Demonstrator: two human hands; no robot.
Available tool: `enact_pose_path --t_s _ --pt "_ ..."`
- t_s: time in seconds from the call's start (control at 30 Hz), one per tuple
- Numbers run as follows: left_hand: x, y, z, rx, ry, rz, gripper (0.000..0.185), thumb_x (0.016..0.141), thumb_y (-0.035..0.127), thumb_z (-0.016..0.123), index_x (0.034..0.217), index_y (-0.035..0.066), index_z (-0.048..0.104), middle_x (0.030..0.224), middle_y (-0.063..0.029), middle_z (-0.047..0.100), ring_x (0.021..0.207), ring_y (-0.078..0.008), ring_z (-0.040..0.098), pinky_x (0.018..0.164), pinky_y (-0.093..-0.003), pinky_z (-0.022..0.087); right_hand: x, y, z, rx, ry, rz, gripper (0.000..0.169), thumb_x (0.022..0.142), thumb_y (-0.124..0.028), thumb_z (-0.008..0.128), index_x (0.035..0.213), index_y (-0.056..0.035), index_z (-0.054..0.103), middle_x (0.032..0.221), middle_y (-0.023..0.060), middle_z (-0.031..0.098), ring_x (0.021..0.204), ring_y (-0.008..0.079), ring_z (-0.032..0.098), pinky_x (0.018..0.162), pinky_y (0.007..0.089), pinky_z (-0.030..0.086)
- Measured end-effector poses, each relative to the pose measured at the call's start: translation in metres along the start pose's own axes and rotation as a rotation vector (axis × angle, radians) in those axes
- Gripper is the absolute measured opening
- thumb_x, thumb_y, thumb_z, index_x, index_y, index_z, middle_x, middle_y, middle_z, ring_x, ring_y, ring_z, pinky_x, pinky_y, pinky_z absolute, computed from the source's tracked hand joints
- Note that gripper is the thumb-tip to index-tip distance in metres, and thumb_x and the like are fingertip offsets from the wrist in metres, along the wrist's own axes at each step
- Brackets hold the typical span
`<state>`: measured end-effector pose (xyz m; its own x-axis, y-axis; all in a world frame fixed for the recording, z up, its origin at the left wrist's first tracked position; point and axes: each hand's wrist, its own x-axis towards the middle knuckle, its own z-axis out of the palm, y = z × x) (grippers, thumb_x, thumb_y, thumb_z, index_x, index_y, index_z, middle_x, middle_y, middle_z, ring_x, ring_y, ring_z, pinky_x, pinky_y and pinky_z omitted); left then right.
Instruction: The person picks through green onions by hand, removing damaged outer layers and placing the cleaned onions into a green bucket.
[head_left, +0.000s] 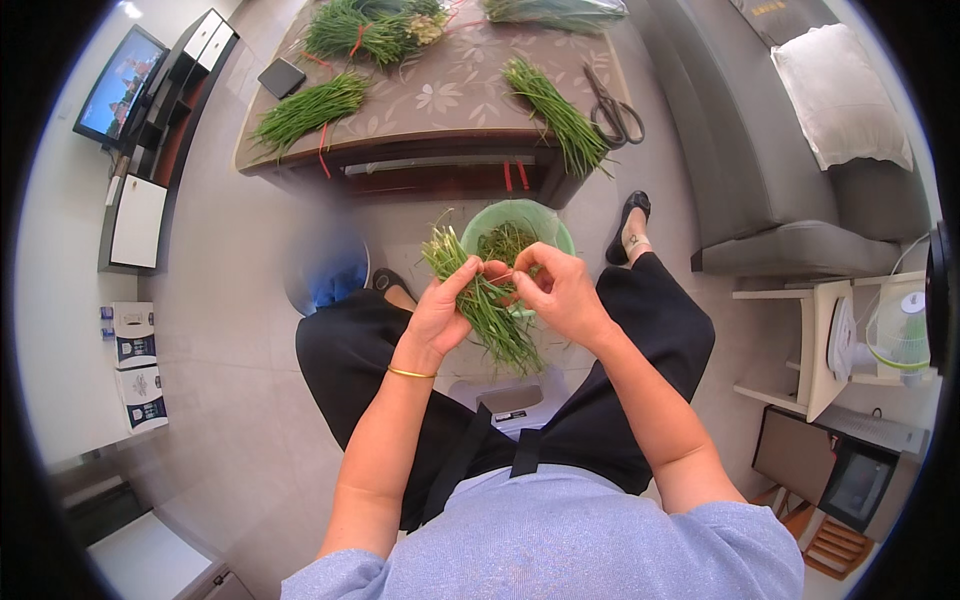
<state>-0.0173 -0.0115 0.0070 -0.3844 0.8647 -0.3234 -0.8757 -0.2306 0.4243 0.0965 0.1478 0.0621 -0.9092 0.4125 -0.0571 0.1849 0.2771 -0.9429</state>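
Between my knees, my left hand (444, 304) is wrapped around a bunch of green chives (491, 319), its pale cut ends pointing up and away from me. My right hand (559, 292) pinches a thin red tie (501, 276) at the bunch's right side, thumb against forefinger. The tie runs across the bunch near my left fingertips; how far it goes around underneath is hidden. Just beyond and below my hands stands a light green bucket (559, 225) with loose green trimmings (502, 238) inside, partly covered by the bunch and my right hand.
A low table (450, 112) ahead bears a chive bunch (315, 109) at left, another (555, 112) at right, scissors (613, 112), a dark flat box (281, 78) and a larger tied pile (367, 34). A blue-lined bin (330, 274) stands by my left foot, a grey sofa (720, 135) at right.
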Motion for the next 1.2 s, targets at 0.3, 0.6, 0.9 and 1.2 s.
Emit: enact_pose_path --t_s 0.3,0.6,0.9,1.2 --pt "0.002 0.002 -0.004 0.073 0.102 -0.013 0.017 0.102 0.022 0.053 0.1 0.007 0.061 0.095 -0.0073 0.063 0.089 -0.0219 0.063 0.085 -0.0425 0.055 0.014 0.012 -0.02 0.122 0.288 0.012 0.007 0.089 -0.006 0.061 0.089 0.0006 0.057 0.067 0.0032 0.06 0.058 0.0076 0.06 0.055 0.0253 0.049" --pt "0.007 0.015 -0.022 -0.367 0.176 0.135 0.022 0.103 0.024 0.05 0.092 0.006 0.054 0.08 -0.0039 0.054 0.078 -0.019 0.054 0.09 -0.0383 0.048 0.017 0.097 -0.024 -0.136 0.146 -0.029 0.02 0.091 -0.005 0.059 0.108 0.0052 0.062 0.085 0.0142 0.07 0.07 0.017 0.069 0.066 0.0289 0.055" --pt "0.007 0.02 -0.024 -0.473 0.315 0.268 0.023 0.104 0.022 0.047 0.089 0.005 0.049 0.076 -0.0049 0.047 0.073 -0.0186 0.049 0.098 -0.0406 0.044 -0.029 0.03 -0.029 0.164 0.205 0.072 0.012 0.091 -0.005 0.062 0.101 0.0019 0.064 0.081 0.0033 0.065 0.065 0.007 0.059 0.059 0.0229 0.048" --pt "0.011 0.015 -0.029 -0.422 0.406 0.29 0.024 0.105 0.023 0.045 0.09 0.004 0.048 0.08 -0.0075 0.049 0.074 -0.0209 0.052 0.104 -0.0491 0.043 -0.053 0.012 0.009 -0.089 0.096 -0.154 0.014 0.084 -0.003 0.07 0.098 -0.0013 0.068 0.081 0.0053 0.063 0.061 0.0124 0.058 0.056 0.0272 0.047"
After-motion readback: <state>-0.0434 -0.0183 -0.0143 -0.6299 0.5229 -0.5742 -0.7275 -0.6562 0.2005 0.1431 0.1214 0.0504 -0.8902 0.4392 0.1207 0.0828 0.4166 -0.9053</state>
